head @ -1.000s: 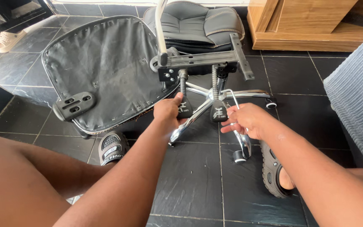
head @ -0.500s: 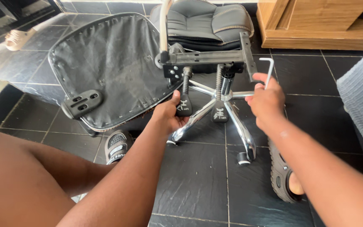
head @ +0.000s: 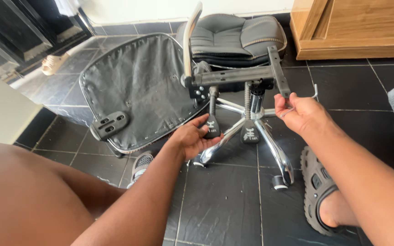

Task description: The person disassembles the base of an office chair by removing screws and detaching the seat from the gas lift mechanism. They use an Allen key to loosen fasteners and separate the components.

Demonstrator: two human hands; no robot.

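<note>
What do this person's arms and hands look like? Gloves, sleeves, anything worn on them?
Nothing is worn on them. The left hand and right hand are bare, with no gloves. Both forearms are uncovered up to the picture's edge, so no sleeves show. I can see no watch, bracelet or ring, and no marks on either arm. The fingernails look short and plain, as far as the picture lets me tell.

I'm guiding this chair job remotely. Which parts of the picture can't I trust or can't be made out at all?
Head view only:
- Left hand wraps the black lever paddle; its palm side is hidden.
- Thin metal rod in the right hand: the fingers cover most of it, so its shape is unclear.
- Chrome star base: the far legs are hidden behind the seat mechanism plate.
- Markings on the paddles: too small.
</note>
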